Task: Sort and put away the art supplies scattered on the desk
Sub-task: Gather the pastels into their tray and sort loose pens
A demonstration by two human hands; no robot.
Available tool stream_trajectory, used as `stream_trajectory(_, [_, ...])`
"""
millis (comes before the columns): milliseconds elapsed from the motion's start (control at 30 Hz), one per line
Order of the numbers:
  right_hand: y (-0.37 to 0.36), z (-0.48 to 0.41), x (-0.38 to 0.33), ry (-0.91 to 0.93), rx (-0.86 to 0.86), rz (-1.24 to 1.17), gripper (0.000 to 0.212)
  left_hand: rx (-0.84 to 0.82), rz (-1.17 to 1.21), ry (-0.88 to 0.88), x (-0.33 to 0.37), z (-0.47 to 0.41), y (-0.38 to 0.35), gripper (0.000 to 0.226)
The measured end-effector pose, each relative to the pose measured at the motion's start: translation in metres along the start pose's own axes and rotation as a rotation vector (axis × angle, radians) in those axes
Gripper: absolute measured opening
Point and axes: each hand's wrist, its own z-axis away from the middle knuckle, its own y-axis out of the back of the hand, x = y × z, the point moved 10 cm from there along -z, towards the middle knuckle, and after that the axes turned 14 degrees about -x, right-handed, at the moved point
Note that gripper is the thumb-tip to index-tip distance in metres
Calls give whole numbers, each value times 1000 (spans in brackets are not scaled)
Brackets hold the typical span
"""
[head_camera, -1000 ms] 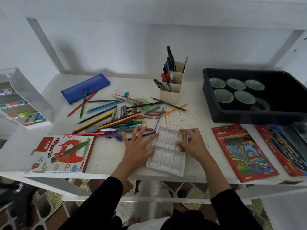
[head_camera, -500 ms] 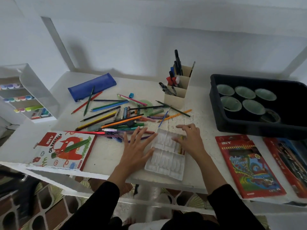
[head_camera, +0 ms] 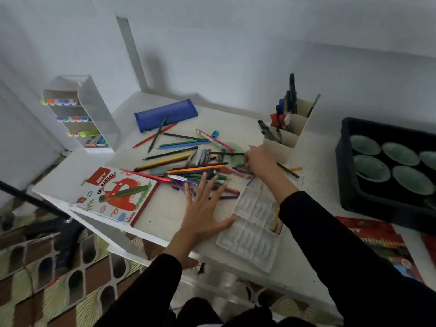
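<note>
On the white bench, seen from the head camera, a loose heap of coloured pencils and pens lies across the middle, well apart from the blue pencil case at the back. The left hand lies flat on the bench at the near edge of the heap, fingers spread wide, fingertips on the nearest pens and thumb against the left edge of a white moulded tray. A few sticks lie in the tray's right-hand slots. The right hand is stretched over the tray to the far right of the heap, just beside the cream pen holder. Its fingers are bent down among the pencils, and I cannot tell whether they pinch one. An oil pastels box lies at the left front corner, touching the heap. A black tub holding green cups stands at the right, with a red pencil box lying just in front of it. A white marker rack stands at the far left.
</note>
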Motion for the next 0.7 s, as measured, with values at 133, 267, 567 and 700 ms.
stream_trajectory(133, [-4,-3,2,42,20,-90,21,-26,-62,-174,18,0,-5,61])
stream_trajectory(267, [3,24,20,48,149,-605,5,-58,-115,-187,20,-1,-11,56])
stream_trajectory(567, [-24,128,70,-151,201,-1120,23,-32,-174,-244,54,-3,-11,56])
stream_trajectory(700, [-39,156,100,-244,222,-1080,24,-13,-175,-245,87,-13,-12,56])
